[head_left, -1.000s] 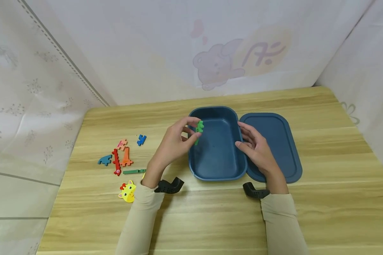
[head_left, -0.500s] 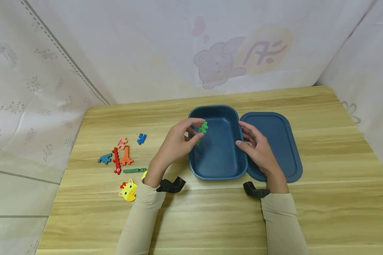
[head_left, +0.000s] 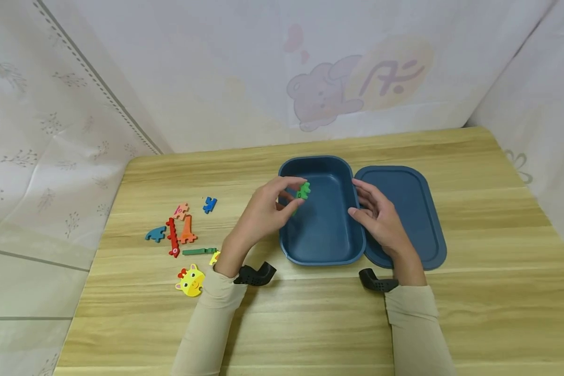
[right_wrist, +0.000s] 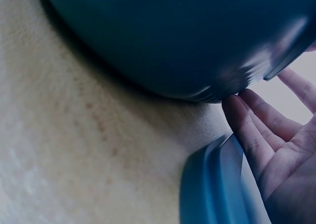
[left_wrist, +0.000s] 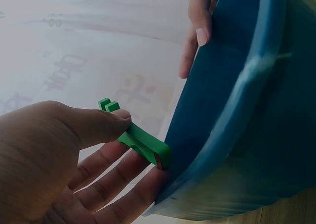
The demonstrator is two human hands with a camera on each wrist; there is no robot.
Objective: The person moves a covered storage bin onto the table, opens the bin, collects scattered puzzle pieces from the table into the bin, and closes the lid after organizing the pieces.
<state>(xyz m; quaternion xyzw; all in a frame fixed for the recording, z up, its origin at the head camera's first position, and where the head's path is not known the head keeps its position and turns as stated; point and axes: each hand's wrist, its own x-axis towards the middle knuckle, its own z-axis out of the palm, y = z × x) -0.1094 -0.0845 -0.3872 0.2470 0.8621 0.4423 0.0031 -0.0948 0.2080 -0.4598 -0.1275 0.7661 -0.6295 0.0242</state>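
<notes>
Behind left hand (head_left: pixel 263 211) | green piece (head_left: pixel 303 190) half hidden | box (head_left: pixel 326 250)

Loose puzzle pieces, left side of desk (head_left: pixel 310 318)
Blue (head_left: pixel 209 204), pink (head_left: pixel 180 211), orange (head_left: pixel 186 230), red (head_left: pixel 172 238), teal (head_left: pixel 155 234), dark green (head_left: pixel 198 251) pieces; yellow giraffe head (head_left: pixel 190 281) nearest the front edge.

The blue box (head_left: pixel 321 230) stands open on top, its floor bare beneath the left hand (head_left: pixel 263 214) and the green piece (head_left: pixel 303 190). At three o'clock the right hand (head_left: pixel 380 222) and the lid (head_left: pixel 413 209) block its side. At nine o'clock, loose puzzle pieces (head_left: pixel 178 232) dot the table (head_left: pixel 310 313); six o'clock lies open.
</notes>
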